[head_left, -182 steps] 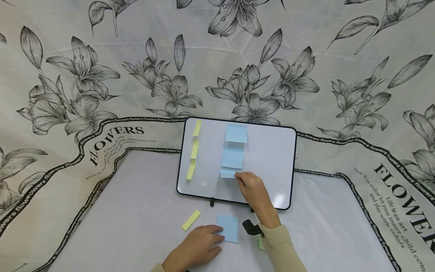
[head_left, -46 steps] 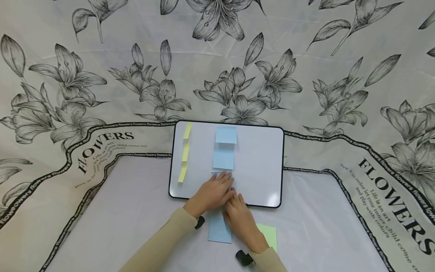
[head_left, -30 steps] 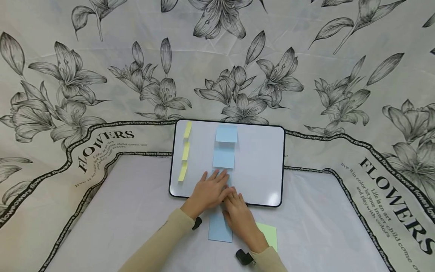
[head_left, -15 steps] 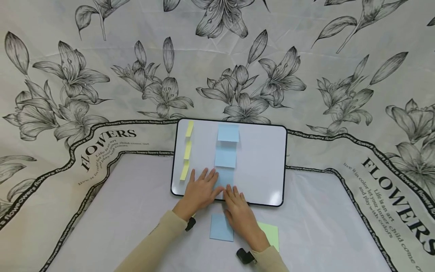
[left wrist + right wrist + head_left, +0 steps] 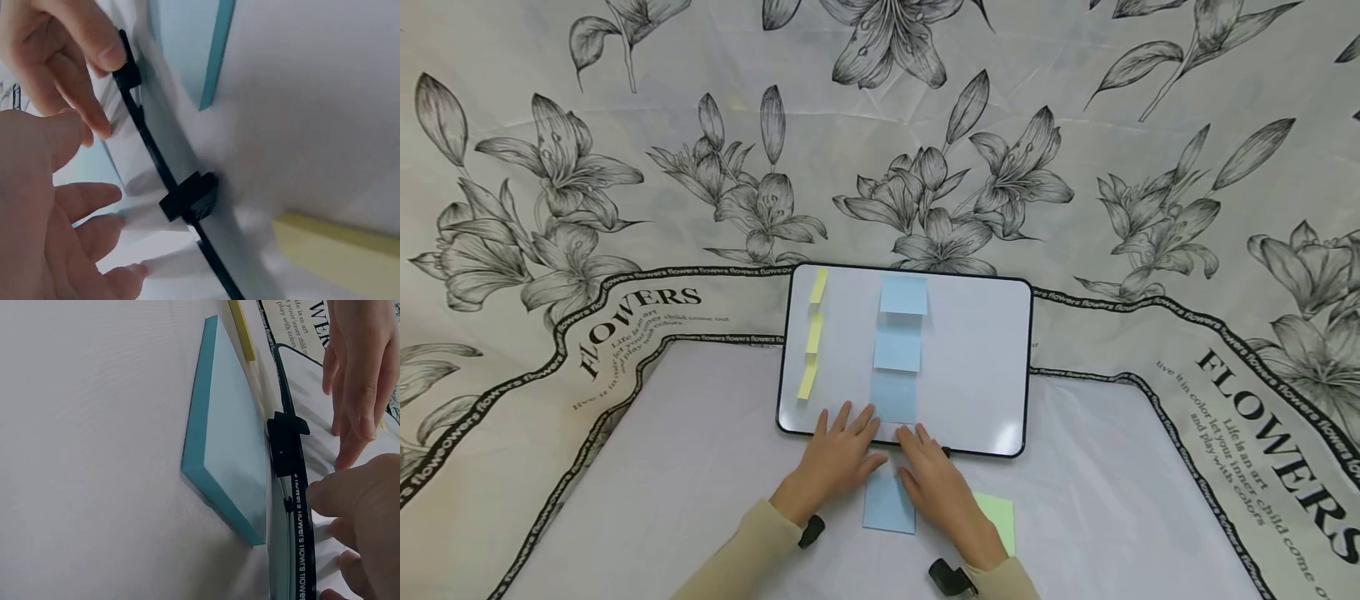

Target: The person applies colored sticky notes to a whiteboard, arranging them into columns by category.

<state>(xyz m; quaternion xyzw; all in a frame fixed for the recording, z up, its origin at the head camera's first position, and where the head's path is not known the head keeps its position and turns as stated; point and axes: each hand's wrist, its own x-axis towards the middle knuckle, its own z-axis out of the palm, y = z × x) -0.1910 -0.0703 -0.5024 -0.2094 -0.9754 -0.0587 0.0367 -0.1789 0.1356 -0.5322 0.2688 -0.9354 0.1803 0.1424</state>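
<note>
Beyond the left hand [image 5: 831,462], three narrow yellow paper strips [image 5: 814,332] run down a white rectangular whiteboard [image 5: 977,358] with a black rim. That hand is spread wide, fingers fairly straight and gripping nothing, tips over the board's lower edge; I cannot tell whether they press. Beneath it, a thick yellow paper pad [image 5: 337,250] lies on the white cloth-covered surface [image 5: 647,467]. Just ahead of both hands' fingertips, the lowest pale-blue square paper note [image 5: 892,397] lies flat on the board, below two matching blue notes [image 5: 898,347]. The step in hand looks like smoothing this lowest note, probably nearly done. Between the hands sits a thick blue paper pad [image 5: 889,504]. The right hand [image 5: 938,479] holds nothing, fingers extended close together. Beside its wrist is a light-green paper pad [image 5: 997,521]. The next move likely calls for lifting both hands clear without catching the note's loose bottom edge.
</note>
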